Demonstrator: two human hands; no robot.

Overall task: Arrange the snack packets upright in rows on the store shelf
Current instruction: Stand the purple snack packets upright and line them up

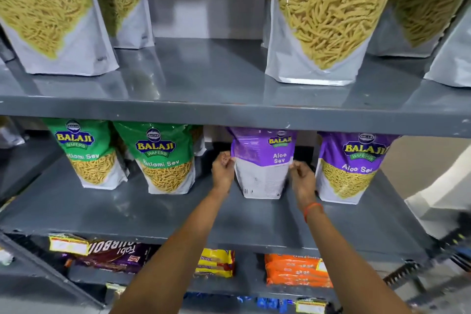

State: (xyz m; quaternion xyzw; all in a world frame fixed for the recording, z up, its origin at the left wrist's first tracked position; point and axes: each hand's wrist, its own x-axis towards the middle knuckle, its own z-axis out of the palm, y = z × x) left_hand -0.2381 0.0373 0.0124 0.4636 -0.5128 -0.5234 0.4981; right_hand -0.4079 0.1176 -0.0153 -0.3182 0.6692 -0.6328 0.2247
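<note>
A purple and white Aloo Sev packet [262, 168] stands upright on the middle grey shelf [127, 211], its back side partly turned toward me. My left hand [223, 169] pinches its left edge and my right hand [303, 178] pinches its right edge. To its right stands another purple Aloo Sev packet [351, 168]. Two green Ratlami Sev packets [89, 155] [165, 160] stand upright to the left in the same row.
The upper shelf [204, 99] carries large purple packets [48, 15] on the left and green Ratlami Sev packets [328, 20] on the right, with a gap between. The bottom shelf holds biscuit packs [114, 256], yellow packs [216, 262] and orange packs [295, 270].
</note>
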